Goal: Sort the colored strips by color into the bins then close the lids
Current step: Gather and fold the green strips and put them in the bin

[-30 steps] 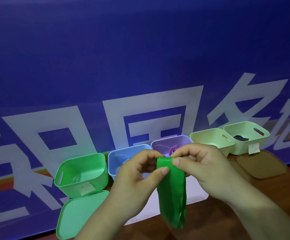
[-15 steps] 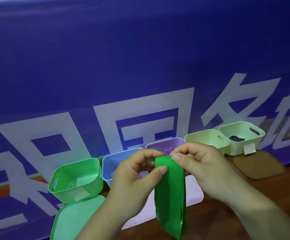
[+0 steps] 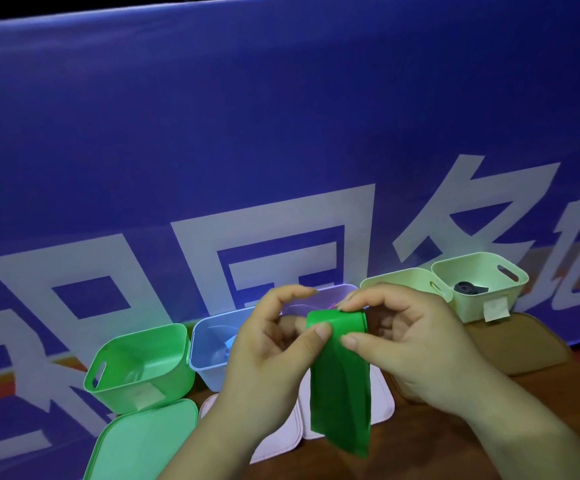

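1. Green strip point(image 3: 340, 386): in the head view it is held up in front of the row of bins, above the wooden table point(image 3: 437, 441). Its top edge is folded over and the rest hangs straight down.
2. Left hand point(image 3: 264, 355): its thumb is pressed on the front of the strip near the upper left edge. The fingers are curled round behind, so the strip is pinched.
3. Right hand point(image 3: 410, 341): the upper right part of the strip is pinched, with the thumb on the front face and the index fingertip on the fold.
4. 5 open bins are lined up against the blue banner point(image 3: 281, 133). From the left they are the green bin point(image 3: 143, 332), the blue bin point(image 3: 209, 372), the purple bin point(image 3: 330, 294), largely hidden by the hands, and 2 pale green bins point(image 3: 399, 277) touching each other.
5. A rolled black strip point(image 3: 470, 288) is seen inside the rightmost bin.
6. The green lid point(image 3: 143, 441) is laid flat just in front of the green bin. 2 white lids point(image 3: 382, 396) are partly covered by the hands, and a brown lid point(image 3: 531, 341) is set before the rightmost bin.
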Motion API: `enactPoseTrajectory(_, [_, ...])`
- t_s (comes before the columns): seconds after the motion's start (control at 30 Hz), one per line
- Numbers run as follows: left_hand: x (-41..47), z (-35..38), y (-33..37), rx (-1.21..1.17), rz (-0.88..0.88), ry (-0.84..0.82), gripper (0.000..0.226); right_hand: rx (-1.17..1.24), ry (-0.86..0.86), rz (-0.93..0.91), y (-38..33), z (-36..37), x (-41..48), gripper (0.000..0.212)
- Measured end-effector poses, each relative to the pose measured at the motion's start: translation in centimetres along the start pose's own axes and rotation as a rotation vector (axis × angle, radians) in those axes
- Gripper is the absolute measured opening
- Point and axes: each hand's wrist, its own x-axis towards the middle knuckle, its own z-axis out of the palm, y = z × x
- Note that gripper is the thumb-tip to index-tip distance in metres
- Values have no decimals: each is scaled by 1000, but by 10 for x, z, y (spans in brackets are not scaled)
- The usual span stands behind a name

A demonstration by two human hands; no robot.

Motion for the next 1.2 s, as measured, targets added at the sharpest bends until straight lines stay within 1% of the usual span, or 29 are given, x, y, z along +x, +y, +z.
enactPoseTrajectory(0.07, [1,6,-1,14,11,2,30,22,-1,-2,2,-6,1,32])
enactPoseTrajectory(0.17, [3,15,-3,41,24,-5,17,48,-4,19,4,-16,1,32])
enactPoseTrajectory(0.23, [5,19,-5,69,23,-17,14,48,-4,28,5,-21,1,33])
enactPoseTrajectory(0.3, [7,24,-6,103,27,-27,17,57,2,35,6,-27,2,31])
enactPoseTrajectory(0.4, [10,30,-7,173,40,-57,27,80,13,48,6,-36,3,29])
enactPoseTrajectory(0.5, [14,38,-6,222,48,-101,22,77,15,58,8,-48,4,35])
enactPoseTrajectory(0.57, [16,43,-7,275,53,-109,23,73,24,63,8,-55,4,36])
enactPoseTrajectory(0.8, [25,56,-5,496,123,-119,24,119,41,79,13,-75,5,27])
enactPoseTrajectory(0.93, [29,64,-9,430,136,-80,27,132,54,101,16,-82,8,25])
enactPoseTrajectory(1.03, [32,69,-12,393,182,-53,30,149,47,127,18,-84,11,22])
enactPoseTrajectory(1.2, [37,68,-17,363,203,-22,25,142,32,151,21,-85,17,18])
